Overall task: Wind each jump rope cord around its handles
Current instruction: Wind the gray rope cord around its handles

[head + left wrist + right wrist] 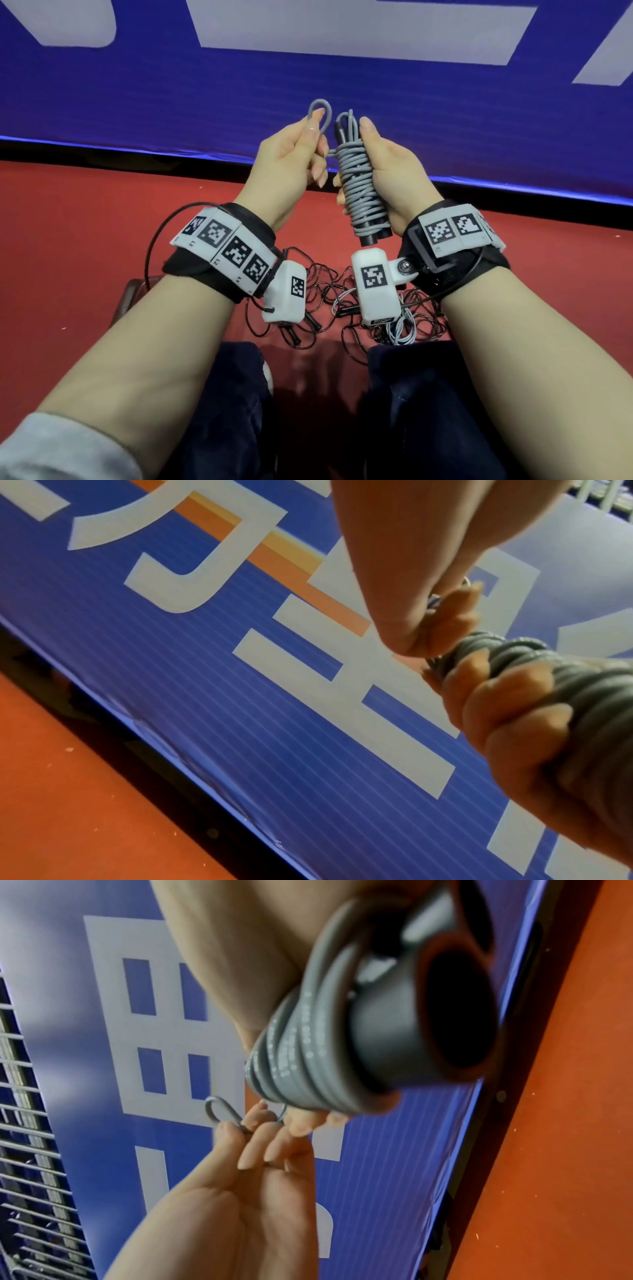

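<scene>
In right wrist view only, black handles (pixel 445 1020) show hollow ends

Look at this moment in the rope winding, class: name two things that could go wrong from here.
1. The left hand only pinches the last loop of grey cord; if that grip slips before the loop is tucked, the top turns may spring loose.
2. The right hand holds the wound bundle by its middle, so the loose turns near the black handle ends could slide off.
</scene>
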The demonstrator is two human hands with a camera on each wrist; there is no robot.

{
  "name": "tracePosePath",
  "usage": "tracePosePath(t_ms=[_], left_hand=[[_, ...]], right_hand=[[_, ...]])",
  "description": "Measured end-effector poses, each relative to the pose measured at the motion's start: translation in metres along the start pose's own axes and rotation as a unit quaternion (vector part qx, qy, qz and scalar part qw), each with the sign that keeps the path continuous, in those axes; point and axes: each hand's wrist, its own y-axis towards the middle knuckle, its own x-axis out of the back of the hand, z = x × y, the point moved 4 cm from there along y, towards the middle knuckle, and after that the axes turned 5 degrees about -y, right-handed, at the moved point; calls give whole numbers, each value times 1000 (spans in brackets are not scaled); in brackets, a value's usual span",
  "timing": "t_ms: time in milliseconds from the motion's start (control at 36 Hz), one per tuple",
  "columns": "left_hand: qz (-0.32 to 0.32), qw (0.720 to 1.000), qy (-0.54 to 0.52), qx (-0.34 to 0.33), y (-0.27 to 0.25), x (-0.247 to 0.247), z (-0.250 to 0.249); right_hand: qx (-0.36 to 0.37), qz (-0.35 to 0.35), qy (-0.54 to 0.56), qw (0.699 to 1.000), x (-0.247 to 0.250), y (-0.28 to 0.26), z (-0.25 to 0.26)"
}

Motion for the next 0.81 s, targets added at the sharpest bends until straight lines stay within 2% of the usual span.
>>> tracePosePath(t_ms=[139, 278, 444, 806], left_hand=[[-35, 996, -79, 10, 2, 5, 0], [-88, 992, -90, -8, 3, 3, 0], [-58, 994, -90, 6, 4, 3, 3], [-75, 996, -48, -7, 6, 6, 0]], right_hand=[[7, 9, -7, 1000, 0, 0, 0], [10, 6, -9, 1000, -1, 0, 0], [26, -22, -7, 999, 1, 0, 2], [53, -31, -31, 998, 3, -1, 4]])
